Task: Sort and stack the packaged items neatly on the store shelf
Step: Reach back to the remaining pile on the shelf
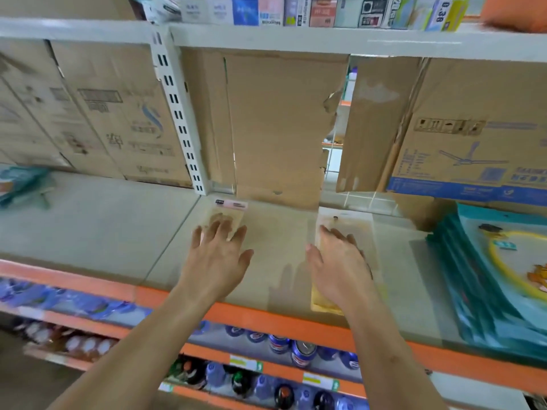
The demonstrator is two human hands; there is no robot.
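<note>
Head view shows both hands out over the shelf. The left hand has its fingers straight and spread, so its grip is open. Its fingertips lie on the near end of a small packet with a pink top. That packet sits near the back edge of the shelf, just in front of the cardboard boxes. The right hand lies flat on a long packet, fingers straight, grip open too. The long packet runs from the middle of the shelf to the front edge, and its yellow end pokes out under the wrist. The two packets lie apart. A pile of teal packets lies at the right end of the shelf.

The step looks like lining the packets up. To do it well, each hand should press flat and slide its packet slowly, so the thin packs do not bend. Both packets should point the same way, straight with the front edge.
</note>
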